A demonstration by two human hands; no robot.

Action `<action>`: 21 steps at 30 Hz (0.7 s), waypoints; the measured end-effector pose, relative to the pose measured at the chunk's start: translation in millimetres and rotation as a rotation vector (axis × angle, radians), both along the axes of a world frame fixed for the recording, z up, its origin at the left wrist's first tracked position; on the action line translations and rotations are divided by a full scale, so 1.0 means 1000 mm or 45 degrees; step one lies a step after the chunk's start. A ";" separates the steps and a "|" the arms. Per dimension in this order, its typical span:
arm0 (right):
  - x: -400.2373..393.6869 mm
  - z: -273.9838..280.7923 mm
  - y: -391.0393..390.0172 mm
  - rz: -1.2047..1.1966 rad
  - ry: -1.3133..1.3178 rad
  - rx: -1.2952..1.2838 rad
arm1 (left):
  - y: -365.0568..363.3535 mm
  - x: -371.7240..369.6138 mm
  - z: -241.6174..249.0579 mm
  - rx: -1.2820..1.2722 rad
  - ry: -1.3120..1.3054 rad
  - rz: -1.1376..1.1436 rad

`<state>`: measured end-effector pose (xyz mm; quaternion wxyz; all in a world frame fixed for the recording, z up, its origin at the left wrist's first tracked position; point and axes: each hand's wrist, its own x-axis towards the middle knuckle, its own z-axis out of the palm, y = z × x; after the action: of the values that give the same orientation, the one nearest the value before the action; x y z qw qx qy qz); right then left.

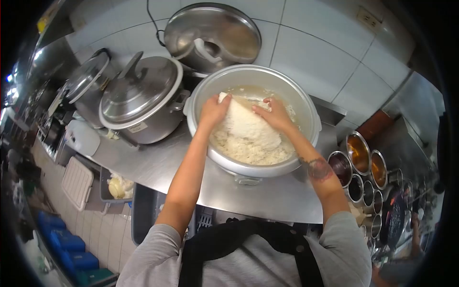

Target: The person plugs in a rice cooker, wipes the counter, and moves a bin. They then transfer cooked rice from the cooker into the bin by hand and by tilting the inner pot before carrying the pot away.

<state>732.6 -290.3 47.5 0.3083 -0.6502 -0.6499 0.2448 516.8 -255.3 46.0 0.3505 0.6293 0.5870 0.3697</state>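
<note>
A wide rice cooker pot (196, 103) stands without its lid on the steel counter, with loose white rice (248, 154) in its bottom. A large pale slab of rice (251, 125) is tilted up inside, its top edge raised toward the far wall. My left hand (215, 112) is closed on the slab's upper left corner, thumb over the edge. At its right side my right hand (275, 115) is closed with thumb and curled fingers on the slab's edge; part of these fingers is hidden behind it.
A large round lid (215, 36) leans against the tiled wall behind the pot. Left of it stands a lidded pressure cooker (143, 100). Several metal containers (358, 153) with sauces stand at right, and a grey bin (143, 215) sits below the counter (267, 198).
</note>
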 end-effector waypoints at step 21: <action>-0.032 0.014 -0.046 0.186 0.804 -0.034 | -0.084 0.061 0.001 -0.232 -1.723 0.429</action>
<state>700.9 -336.1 61.5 0.4678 -0.4978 -0.5637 0.4643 577.4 -338.9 47.4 0.6280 0.1296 0.3581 0.6787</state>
